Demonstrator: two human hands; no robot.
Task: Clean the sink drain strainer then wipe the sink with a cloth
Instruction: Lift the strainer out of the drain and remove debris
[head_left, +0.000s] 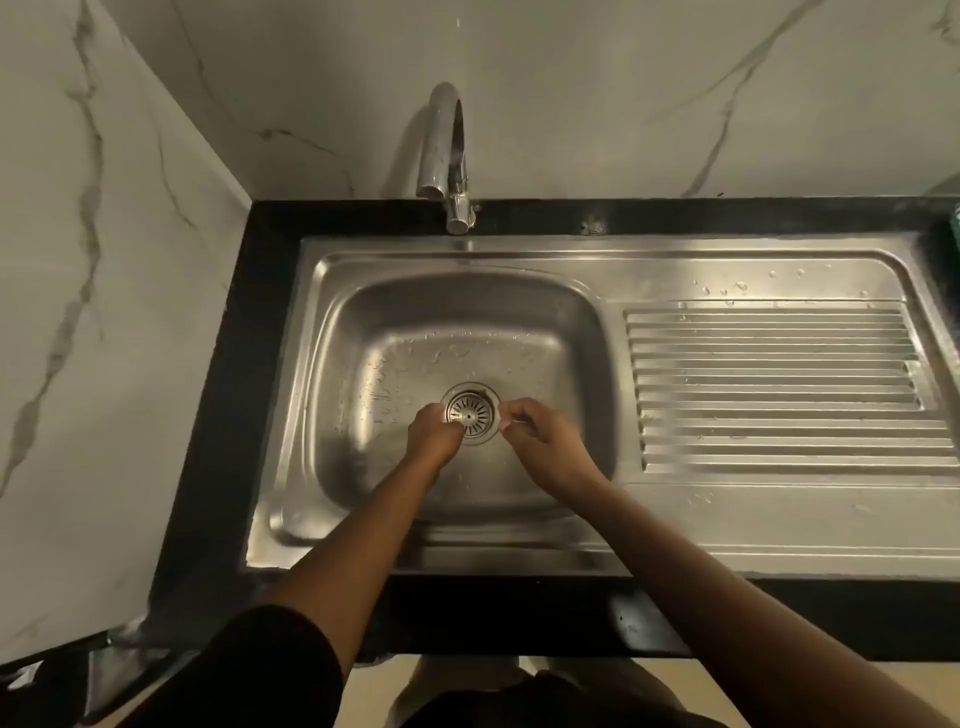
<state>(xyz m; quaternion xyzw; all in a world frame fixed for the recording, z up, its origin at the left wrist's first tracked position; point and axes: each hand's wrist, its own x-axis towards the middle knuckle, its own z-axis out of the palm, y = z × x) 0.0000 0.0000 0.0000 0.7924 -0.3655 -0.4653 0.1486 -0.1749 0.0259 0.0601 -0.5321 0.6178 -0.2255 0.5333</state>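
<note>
A round metal drain strainer (471, 412) with radial slots and a centre knob sits in the drain of the stainless steel sink (363, 322). My left hand (434, 436) reaches in from the lower left, its fingertips pinched at the strainer's left rim. My right hand (540, 441) comes from the right, fingers curled and touching the strainer's right rim. Water drops lie on the basin floor. No cloth is in view.
A chrome tap (447, 150) arches over the back rim of the sink. A ribbed draining board (779, 384) with water drops lies to the right. Black countertop (234, 415) frames the sink, with marble walls behind and left. A green object (953, 208) shows at the right edge.
</note>
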